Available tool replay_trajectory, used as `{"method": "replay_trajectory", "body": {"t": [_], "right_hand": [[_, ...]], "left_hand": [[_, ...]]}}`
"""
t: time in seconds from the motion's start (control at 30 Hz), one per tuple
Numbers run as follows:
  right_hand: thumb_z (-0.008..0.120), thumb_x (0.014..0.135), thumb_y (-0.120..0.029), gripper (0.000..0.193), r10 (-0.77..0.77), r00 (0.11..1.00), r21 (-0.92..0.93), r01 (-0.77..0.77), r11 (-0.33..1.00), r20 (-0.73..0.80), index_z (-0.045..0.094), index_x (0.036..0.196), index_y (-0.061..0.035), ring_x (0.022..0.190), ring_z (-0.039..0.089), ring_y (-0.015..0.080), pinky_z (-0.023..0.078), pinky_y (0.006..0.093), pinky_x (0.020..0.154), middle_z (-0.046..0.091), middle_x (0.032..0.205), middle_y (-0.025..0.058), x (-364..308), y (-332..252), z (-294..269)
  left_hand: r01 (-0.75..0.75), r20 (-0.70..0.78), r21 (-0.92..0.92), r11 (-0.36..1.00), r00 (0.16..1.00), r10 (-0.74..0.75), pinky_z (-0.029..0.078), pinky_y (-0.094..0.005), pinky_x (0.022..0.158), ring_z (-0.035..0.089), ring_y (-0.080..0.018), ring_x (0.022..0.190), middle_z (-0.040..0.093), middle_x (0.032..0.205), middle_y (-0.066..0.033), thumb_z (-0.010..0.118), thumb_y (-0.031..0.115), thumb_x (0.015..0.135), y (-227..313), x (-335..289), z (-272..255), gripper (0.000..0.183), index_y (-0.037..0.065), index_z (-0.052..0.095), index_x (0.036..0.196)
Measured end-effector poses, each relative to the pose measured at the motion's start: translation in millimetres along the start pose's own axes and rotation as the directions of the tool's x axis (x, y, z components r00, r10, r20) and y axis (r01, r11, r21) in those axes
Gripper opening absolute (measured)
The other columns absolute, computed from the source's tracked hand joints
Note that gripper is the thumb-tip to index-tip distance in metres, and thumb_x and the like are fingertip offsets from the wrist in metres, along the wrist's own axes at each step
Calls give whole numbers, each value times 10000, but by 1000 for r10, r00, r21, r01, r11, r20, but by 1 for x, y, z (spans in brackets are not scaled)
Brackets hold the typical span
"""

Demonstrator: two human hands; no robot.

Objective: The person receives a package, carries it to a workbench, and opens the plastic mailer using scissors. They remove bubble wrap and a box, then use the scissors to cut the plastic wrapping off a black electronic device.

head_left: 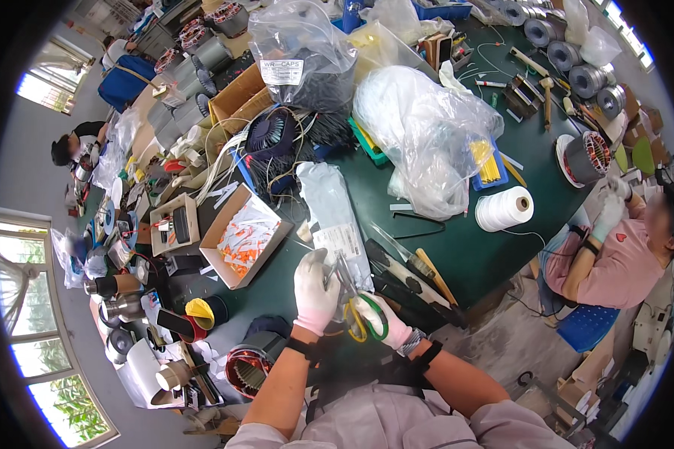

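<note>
1. Fingers: the right hand (386, 323), white-gloved, has its fingers curled through the handle loops of scissors (347, 293), grasping them; the loops are green and yellow. The left hand (314, 292), also gloved, has its fingers bent beside the blades; whether they pinch anything, I cannot tell. The scissors stand between the two hands, blades toward the far side.
2. The green table (487, 258) spreads beneath, its near edge close to the person.
3. A crumpled clear bag (427, 135) lies on its far side.
4. A white plastic package (326, 194) with a label lies just beyond the hands, partly covered by them at its near end.
5. An open carton (266, 258) of orange and white pieces sits left of the package.
6. A ring-shaped motor part (256, 359) stands near left, below the carton.
7. A white thread spool (502, 209) rests to the right.
8. Yellow strips (484, 161) lie in a small blue tray, just beyond the spool.
</note>
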State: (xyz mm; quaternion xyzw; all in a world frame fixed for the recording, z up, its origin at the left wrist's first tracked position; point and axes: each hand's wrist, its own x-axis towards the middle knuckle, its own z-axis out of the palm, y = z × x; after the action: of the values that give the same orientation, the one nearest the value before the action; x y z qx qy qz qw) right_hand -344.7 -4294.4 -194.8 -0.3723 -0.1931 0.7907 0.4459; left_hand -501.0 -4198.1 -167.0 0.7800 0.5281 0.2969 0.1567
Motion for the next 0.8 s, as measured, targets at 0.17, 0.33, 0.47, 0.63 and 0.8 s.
{"method": "replay_trajectory", "body": {"t": [0.17,0.33,0.47,0.63,0.8], "right_hand": [[503,1079,-466,455,25,998,45,-28,999,61,578,1229,-43,667,616,128,509,263,603,629,875,40,3,-14,-2],[505,1078,-470,445,43,996,72,-48,996,79,567,1204,-49,672,612,115,508,262,602,620,874,38,7,-16,-5],[586,1057,-409,355,16,1000,-40,-15,999,19,588,1155,-67,632,612,104,503,253,549,620,830,18,10,-9,-4],[591,1063,-324,267,60,997,54,-58,997,-46,613,1124,-64,635,616,95,504,251,549,636,825,7,13,-16,-2],[583,1070,-262,201,114,992,82,-109,991,-54,615,1068,-64,675,624,80,510,255,572,649,849,-1,23,-13,-10]], "left_hand": [[96,42,-54,994,995,-94,504,-430,930,648,-354,1049,703,1116,-164,659,18,839,-2,7,0,137,3,619,970],[174,102,19,985,979,-175,534,-421,787,682,-349,861,707,910,-140,656,46,884,1,14,0,103,9,612,969],[187,115,68,980,974,-194,540,-420,717,684,-357,779,703,881,-145,662,58,896,-1,15,3,97,11,599,952],[232,117,0,973,966,-230,552,-415,754,704,-348,829,730,972,-157,659,52,894,2,11,1,103,7,574,932],[184,112,-51,982,978,-178,558,-409,857,707,-367,999,721,1114,-198,658,38,888,-7,2,6,115,-1,553,918]]}}
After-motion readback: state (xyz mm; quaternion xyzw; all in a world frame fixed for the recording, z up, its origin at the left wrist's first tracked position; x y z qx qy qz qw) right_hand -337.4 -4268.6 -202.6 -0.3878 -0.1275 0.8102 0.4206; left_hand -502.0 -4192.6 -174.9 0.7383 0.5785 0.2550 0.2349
